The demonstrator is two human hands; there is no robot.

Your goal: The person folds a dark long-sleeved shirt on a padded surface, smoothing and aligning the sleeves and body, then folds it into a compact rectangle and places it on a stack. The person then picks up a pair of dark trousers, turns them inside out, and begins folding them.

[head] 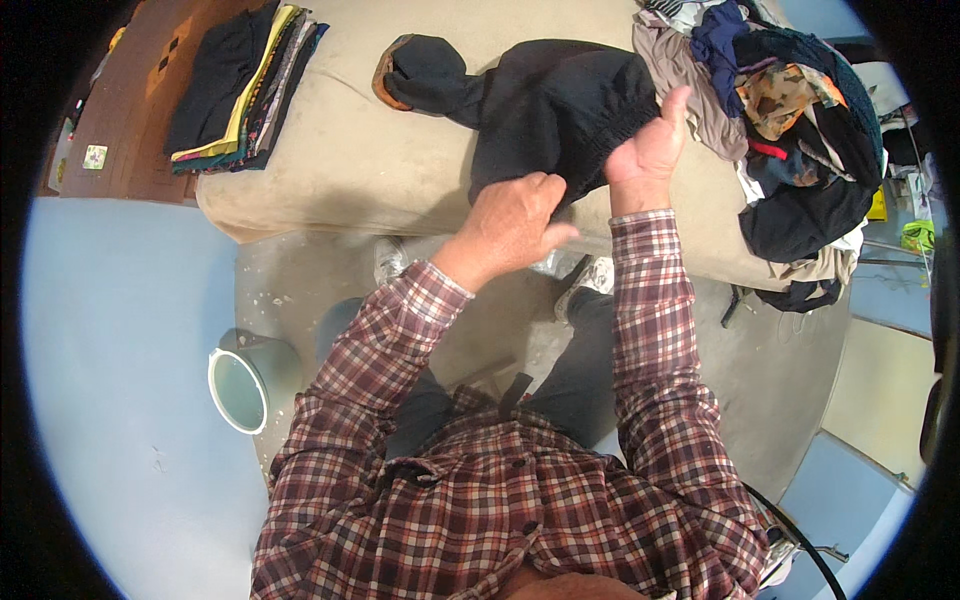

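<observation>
A black garment [555,97] with a gathered elastic edge lies crumpled on the bed, probably trousers. One narrow part stretches to the left and ends in an orange-brown trim [385,79]. My left hand [514,221] has its fingers curled at the near end of the gathered edge, its thumb sticking out to the right. At the right end of that edge is my right hand [649,157], palm turned up and thumb raised away from the cloth. Its fingers are hidden by the black fabric, so their grip cannot be seen.
A beige-covered bed [360,172] bears a folded clothes stack [232,90] at left and a loose clothes heap [795,127] at right. A wooden panel [127,112] stands beyond the stack. On the floor at left is a bucket [262,382] beside the blue wall [135,360].
</observation>
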